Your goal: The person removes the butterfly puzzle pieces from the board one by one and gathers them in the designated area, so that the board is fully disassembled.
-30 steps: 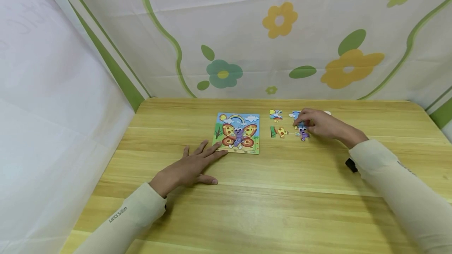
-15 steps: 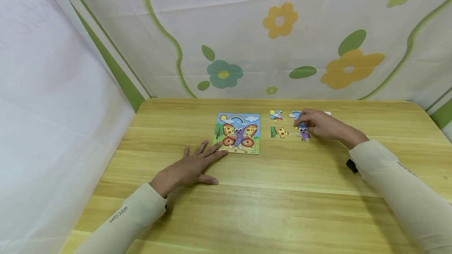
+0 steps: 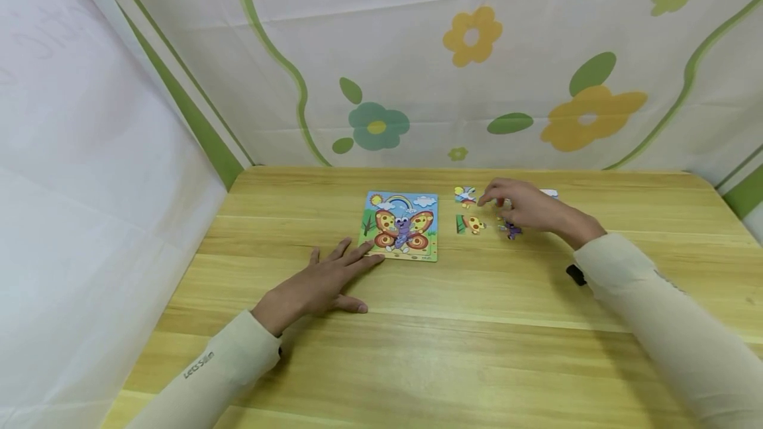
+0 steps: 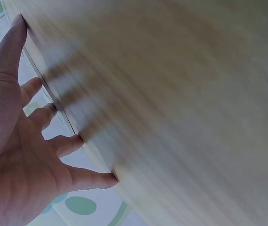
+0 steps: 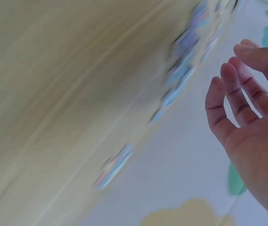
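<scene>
A square butterfly puzzle board lies on the table, left of the loose pieces. My left hand is spread on the tabletop, its fingertips pressing at the board's lower left edge. Over the loose puzzle pieces hovers my right hand, fingers loosely bent and nothing between them in the right wrist view. Its fingertips come close to a puzzle piece with a sun and part of a wing. Below that lies a green-and-yellow puzzle piece. A purple puzzle piece is partly under the hand.
Another puzzle piece shows just behind the right hand. The wooden table ends at a white cloth backdrop printed with flowers. A second white cloth hangs along the left side.
My right hand has lifted from the purple and rainbow pieces and moved left toward the sun piece, its fingers loosening. My left hand and the board have stayed in place.
</scene>
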`<state>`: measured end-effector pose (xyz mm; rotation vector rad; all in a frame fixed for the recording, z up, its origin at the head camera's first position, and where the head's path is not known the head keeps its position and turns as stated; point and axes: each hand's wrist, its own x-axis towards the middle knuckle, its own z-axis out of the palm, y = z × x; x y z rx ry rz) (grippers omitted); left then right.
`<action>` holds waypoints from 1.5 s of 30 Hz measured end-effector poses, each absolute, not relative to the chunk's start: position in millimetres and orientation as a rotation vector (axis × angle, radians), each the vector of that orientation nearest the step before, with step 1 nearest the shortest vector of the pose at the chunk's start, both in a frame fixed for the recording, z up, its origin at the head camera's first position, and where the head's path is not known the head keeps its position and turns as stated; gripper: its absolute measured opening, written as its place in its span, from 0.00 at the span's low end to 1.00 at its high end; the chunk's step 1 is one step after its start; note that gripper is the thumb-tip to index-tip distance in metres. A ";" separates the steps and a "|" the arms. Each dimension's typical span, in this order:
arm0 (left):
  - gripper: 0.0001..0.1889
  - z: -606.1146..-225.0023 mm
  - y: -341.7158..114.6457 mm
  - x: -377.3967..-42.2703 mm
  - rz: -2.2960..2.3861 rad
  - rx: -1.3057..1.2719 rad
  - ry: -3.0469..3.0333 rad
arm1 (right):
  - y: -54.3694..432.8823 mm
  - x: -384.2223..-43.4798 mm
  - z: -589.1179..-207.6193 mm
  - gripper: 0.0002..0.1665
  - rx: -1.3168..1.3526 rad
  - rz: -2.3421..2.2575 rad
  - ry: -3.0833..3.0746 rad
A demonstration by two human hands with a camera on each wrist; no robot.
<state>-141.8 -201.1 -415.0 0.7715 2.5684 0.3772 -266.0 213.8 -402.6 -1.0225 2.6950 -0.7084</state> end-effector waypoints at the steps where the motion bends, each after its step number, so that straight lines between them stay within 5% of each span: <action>1: 0.49 -414.7 -200.9 -141.8 0.375 0.768 2.569 | 207.6 -265.9 -401.6 0.24 -1.031 -0.715 2.689; 21: 0.48 -414.7 -200.7 -143.3 0.410 0.760 2.557 | 105.5 -269.7 -415.1 0.21 -1.190 -0.755 2.566; 45: 0.47 -413.8 -200.8 -141.6 0.429 0.774 2.557 | 86.1 -269.7 -419.1 0.24 -1.161 -0.632 2.529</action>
